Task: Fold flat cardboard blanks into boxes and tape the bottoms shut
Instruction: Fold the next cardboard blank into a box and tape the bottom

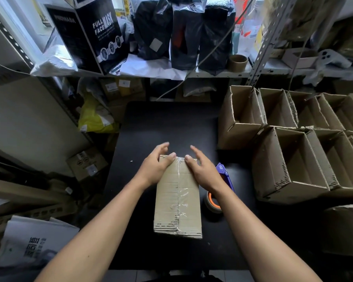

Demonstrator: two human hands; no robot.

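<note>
A brown cardboard box point(177, 202) stands bottom-up in the middle of the black table point(163, 123). A strip of clear tape runs along its centre seam. My left hand point(156, 165) lies on the box's far left corner, thumb flat on the top, fingers reaching over the far edge. My right hand point(202, 169) rests on the far right part of the top, thumb near the tape, fingers stretched past the edge. Both hands have straight, relaxed fingers. A blue tape dispenser point(225, 176) with an orange-cored roll point(213, 201) lies just right of the box, partly hidden by my right forearm.
Several folded open boxes point(289, 159) are stacked in rows at the right. A shelf point(212, 73) at the back holds black bags, a black mask carton point(98, 31) and a tape core point(237, 62). Cartons and white bags point(33, 241) crowd the floor at the left.
</note>
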